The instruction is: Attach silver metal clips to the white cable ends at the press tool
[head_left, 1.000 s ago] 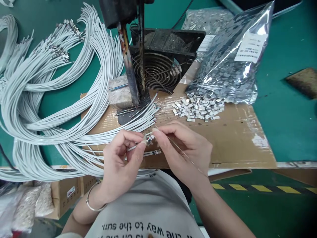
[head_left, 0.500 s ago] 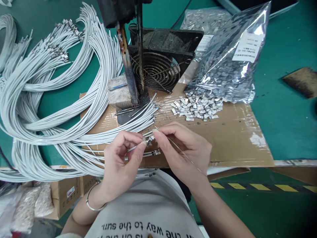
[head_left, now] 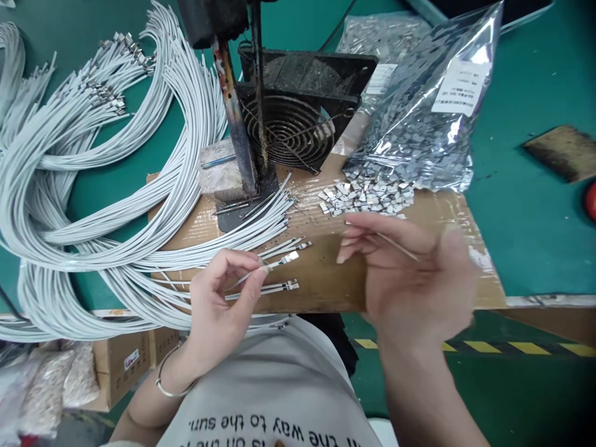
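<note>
My left hand pinches a white cable between thumb and forefinger, just behind its end. A small flat silver metal terminal sits on that cable's tip. Over the right part of the cardboard, my right hand is turned palm up, smeared by motion. A thin, wire-like strand lies across its fingers and stays in the hand. Beside my left hand, other cables with metal ends lie on the cardboard. A pile of loose metal terminals lies beyond my right hand's fingertips.
Bundles of white cables cover the left side. A black stand and a black fan rise at the centre back. Behind the pile leans a clear bag of terminals. A brown scorched pad lies right.
My right hand has left the cable end, moved right and turned palm up with the thin strand. My left hand has barely moved; the terminal on its cable now shows plainly.
</note>
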The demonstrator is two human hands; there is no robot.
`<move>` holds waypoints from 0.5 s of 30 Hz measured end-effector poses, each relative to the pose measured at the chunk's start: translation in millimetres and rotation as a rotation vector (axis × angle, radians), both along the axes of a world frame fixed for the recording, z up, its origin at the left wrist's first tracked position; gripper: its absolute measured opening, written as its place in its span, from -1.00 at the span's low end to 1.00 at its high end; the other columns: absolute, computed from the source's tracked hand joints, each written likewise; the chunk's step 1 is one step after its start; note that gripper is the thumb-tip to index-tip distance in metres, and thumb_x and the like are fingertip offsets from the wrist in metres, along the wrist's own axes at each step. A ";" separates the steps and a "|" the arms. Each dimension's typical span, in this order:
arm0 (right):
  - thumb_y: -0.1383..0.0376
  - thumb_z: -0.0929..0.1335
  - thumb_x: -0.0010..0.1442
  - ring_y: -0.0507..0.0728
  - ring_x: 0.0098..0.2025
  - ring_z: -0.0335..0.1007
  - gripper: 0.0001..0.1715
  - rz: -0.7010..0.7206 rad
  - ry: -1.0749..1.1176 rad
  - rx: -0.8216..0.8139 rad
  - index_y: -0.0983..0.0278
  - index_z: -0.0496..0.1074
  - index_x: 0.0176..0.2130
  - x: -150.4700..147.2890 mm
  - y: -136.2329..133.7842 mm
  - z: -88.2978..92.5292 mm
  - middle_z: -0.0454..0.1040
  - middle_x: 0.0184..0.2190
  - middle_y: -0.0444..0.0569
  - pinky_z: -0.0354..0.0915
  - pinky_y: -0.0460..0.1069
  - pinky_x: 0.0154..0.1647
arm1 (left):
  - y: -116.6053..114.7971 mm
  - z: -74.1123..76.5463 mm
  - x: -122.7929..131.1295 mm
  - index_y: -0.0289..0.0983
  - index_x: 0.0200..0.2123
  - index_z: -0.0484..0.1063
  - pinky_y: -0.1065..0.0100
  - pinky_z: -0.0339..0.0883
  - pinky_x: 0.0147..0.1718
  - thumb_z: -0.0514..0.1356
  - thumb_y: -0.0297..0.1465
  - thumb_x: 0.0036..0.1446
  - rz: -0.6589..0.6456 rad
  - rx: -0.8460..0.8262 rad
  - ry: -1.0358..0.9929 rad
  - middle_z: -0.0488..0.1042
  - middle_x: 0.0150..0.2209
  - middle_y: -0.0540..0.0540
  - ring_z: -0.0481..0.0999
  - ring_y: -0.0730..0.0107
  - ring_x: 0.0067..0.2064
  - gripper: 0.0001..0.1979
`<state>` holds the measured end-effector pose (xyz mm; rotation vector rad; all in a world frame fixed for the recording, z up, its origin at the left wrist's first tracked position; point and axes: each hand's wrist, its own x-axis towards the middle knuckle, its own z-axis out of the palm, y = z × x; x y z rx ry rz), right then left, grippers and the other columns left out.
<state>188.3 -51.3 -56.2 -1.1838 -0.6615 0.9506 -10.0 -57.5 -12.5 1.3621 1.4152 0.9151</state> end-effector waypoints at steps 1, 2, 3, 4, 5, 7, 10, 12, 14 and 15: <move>-0.09 0.26 0.42 0.14 -0.42 0.53 -0.37 -0.068 -0.010 -0.025 0.19 0.75 -0.29 6.9 0.3 -3.3 0.67 -0.39 0.04 0.40 0.02 -0.53 | -1.1 -2.4 -3.5 -0.23 -0.26 0.54 0.42 0.44 -0.32 0.33 -0.48 0.31 0.012 0.025 0.038 0.63 -0.26 -0.05 0.57 0.43 -0.29 -0.93; -0.09 0.26 0.41 0.13 -0.47 0.49 -0.35 -0.136 -0.020 -0.032 0.22 0.74 -0.32 12.9 0.3 -6.3 0.64 -0.45 0.05 0.38 0.02 -0.57 | -2.2 -5.0 -7.3 -0.23 -0.25 0.55 0.39 0.45 -0.29 0.34 -0.48 0.31 0.020 0.049 0.077 0.63 -0.26 -0.06 0.57 0.41 -0.29 -0.94; -0.10 0.28 0.38 0.12 -0.53 0.45 -0.35 -0.191 -0.027 -0.020 0.25 0.73 -0.36 17.4 0.1 -9.0 0.60 -0.51 0.05 0.33 0.02 -0.62 | -3.2 -7.6 -11.2 -0.22 -0.26 0.56 0.37 0.46 -0.27 0.34 -0.48 0.30 0.025 0.079 0.115 0.63 -0.26 -0.06 0.58 0.39 -0.28 -0.94; -0.10 0.30 0.36 0.12 -0.56 0.43 -0.36 -0.219 -0.035 -0.023 0.27 0.72 -0.38 20.3 -0.2 -11.3 0.57 -0.54 0.05 0.31 0.02 -0.64 | -4.2 -10.3 -14.9 -0.22 -0.26 0.57 0.36 0.46 -0.26 0.34 -0.48 0.29 0.028 0.104 0.151 0.62 -0.26 -0.06 0.59 0.38 -0.26 -0.94; -0.12 0.32 0.34 0.12 -0.58 0.41 -0.36 -0.239 -0.046 -0.023 0.27 0.70 -0.40 21.7 -0.7 -12.9 0.55 -0.56 0.04 0.29 0.02 -0.67 | -5.2 -12.8 -18.4 -0.22 -0.27 0.57 0.35 0.46 -0.25 0.35 -0.49 0.29 0.022 0.130 0.189 0.63 -0.26 -0.06 0.59 0.36 -0.25 -0.93; -0.14 0.33 0.34 0.13 -0.58 0.42 -0.34 -0.244 -0.067 -0.033 0.28 0.69 -0.43 20.5 -1.4 -14.7 0.55 -0.55 0.05 0.29 0.03 -0.67 | -7.2 -17.1 -23.6 -0.22 -0.27 0.59 0.34 0.46 -0.26 0.34 -0.49 0.28 -0.011 0.208 0.276 0.62 -0.26 -0.08 0.60 0.33 -0.22 -0.93; -0.12 0.32 0.38 0.12 -0.57 0.43 -0.32 -0.241 -0.090 -0.028 0.30 0.67 -0.45 15.3 -1.5 -14.5 0.57 -0.53 0.07 0.32 0.03 -0.65 | -10.7 -22.2 -27.0 -0.22 -0.24 0.62 0.36 0.46 -0.31 0.33 -0.54 0.27 -0.052 0.341 0.420 0.60 -0.26 -0.09 0.59 0.32 -0.21 -0.89; -0.07 0.31 0.41 0.12 -0.57 0.44 -0.33 -0.238 -0.099 -0.014 0.31 0.67 -0.46 13.0 -1.1 -13.6 0.57 -0.54 0.08 0.32 0.02 -0.65 | -12.9 -25.3 -27.6 -0.22 -0.17 0.63 0.38 0.43 -0.34 0.35 -0.56 0.24 -0.062 0.406 0.492 0.57 -0.25 -0.08 0.54 0.39 -0.29 -0.85; -0.03 0.32 0.42 0.11 -0.57 0.44 -0.36 -0.234 -0.104 -0.004 0.32 0.66 -0.47 12.2 -0.9 -12.9 0.58 -0.53 0.09 0.33 0.02 -0.64 | -14.3 -29.0 -28.2 -0.22 -0.09 0.62 0.37 0.42 -0.35 0.40 -0.54 0.20 -0.071 0.458 0.553 0.53 -0.23 -0.07 0.48 0.44 -0.35 -0.79; -0.01 0.32 0.43 0.11 -0.56 0.45 -0.37 -0.232 -0.105 0.000 0.32 0.66 -0.47 12.1 -0.8 -12.7 0.59 -0.53 0.08 0.33 0.01 -0.64 | -14.6 -31.1 -28.6 -0.23 -0.07 0.62 0.36 0.42 -0.34 0.42 -0.52 0.19 -0.077 0.479 0.584 0.51 -0.22 -0.07 0.46 0.44 -0.35 -0.76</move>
